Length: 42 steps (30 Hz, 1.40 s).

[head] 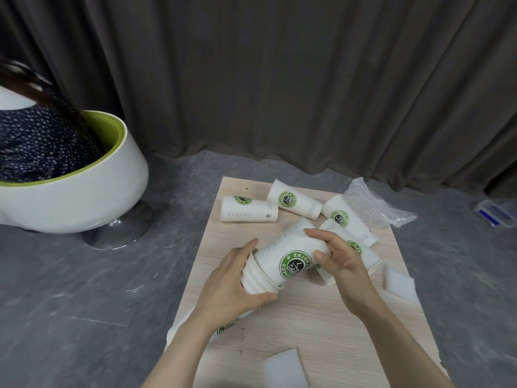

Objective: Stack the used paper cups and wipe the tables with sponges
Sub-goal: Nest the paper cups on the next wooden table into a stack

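Over the light wooden table (307, 317) I hold a stack of white paper cups with green logos (282, 259) on its side. My left hand (232, 278) grips the stack at its rims. My right hand (338, 256) curls around the base end of the outermost cup. Loose cups lie on the table: one at the back left (249, 212), one at the back middle (293, 200), one to the right (347, 219), and another behind my right hand (366, 253). One more cup (226, 327) lies under my left wrist. White sponges lie at the front (285, 368) and the right edge (398, 281).
A crumpled clear plastic bag (372, 204) lies at the table's back right corner. A white and green tub chair (84, 186) with a seated person stands on the left. A small plastic box (495, 212) sits on the grey floor at the right. Dark curtains hang behind.
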Motion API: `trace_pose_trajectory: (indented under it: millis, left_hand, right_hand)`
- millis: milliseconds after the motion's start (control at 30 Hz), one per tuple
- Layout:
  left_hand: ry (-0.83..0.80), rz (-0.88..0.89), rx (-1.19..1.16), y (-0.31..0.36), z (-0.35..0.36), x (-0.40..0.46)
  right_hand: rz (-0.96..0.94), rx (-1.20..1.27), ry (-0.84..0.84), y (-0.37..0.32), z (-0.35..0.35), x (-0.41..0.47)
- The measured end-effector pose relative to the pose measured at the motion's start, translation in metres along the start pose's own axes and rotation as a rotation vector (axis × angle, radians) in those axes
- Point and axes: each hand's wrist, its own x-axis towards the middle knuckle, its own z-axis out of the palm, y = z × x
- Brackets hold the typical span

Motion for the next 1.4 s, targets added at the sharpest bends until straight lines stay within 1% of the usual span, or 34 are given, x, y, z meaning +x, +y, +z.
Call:
trace_pose_trajectory:
  millis: [67,133,300,467,600,767,867,933,1000,1033,1133,1167,1233,1333,1400]
  left_hand:
    - [0.005,0.005,0.004,0.002,0.001,0.001]
    - [0.009,0.005,-0.009,0.003,0.001,0.003]
    - [0.013,-0.014,-0.07,0.003,0.002,0.006]
    - [-0.029,0.009,-0.086,0.008,0.008,0.01]
    - [-0.022,0.021,-0.079,0.009,0.013,0.011]
    - [-0.039,0.035,-0.027,0.012,0.018,0.012]
    - [-0.046,0.025,-0.061,0.012,0.023,0.014]
    - [-0.016,0.008,-0.098,0.01,0.025,0.014]
    - [0.031,-0.007,-0.125,0.006,0.026,0.014]
    - [0.048,-0.01,-0.132,0.004,0.024,0.014]
    - [0.074,-0.013,-0.149,0.002,0.018,0.014]
    - [0.078,-0.014,-0.155,0.003,0.017,0.014]
    - [0.081,-0.015,-0.165,0.004,0.016,0.013]
    - [0.066,-0.001,-0.161,0.005,0.018,0.011]
    - [0.05,0.006,-0.163,0.006,0.02,0.009]
  right_hand:
    - [0.002,-0.019,-0.061,-0.002,0.004,-0.002]
    - [0.016,-0.005,-0.08,-0.003,0.009,-0.003]
    - [0.016,0.056,0.019,0.001,0.017,-0.007]
    - [0.068,0.008,-0.073,0.015,0.031,-0.017]
    - [0.098,0.041,-0.053,0.019,0.038,-0.019]
    - [0.086,0.038,-0.009,0.022,0.044,-0.021]
    - [0.088,-0.003,-0.02,0.029,0.044,-0.022]
    - [0.094,-0.016,-0.02,0.034,0.04,-0.022]
    - [0.075,-0.04,0.058,0.041,0.03,-0.021]
    - [0.075,-0.049,0.152,0.046,0.024,-0.02]
    - [0.144,-0.089,0.547,0.064,0.0,-0.018]
    - [0.184,-0.102,0.624,0.071,-0.009,-0.017]
    - [0.273,-0.1,0.67,0.083,-0.024,-0.012]
    - [0.384,-0.058,0.618,0.095,-0.037,-0.002]
    - [0.407,-0.067,0.578,0.097,-0.041,0.004]
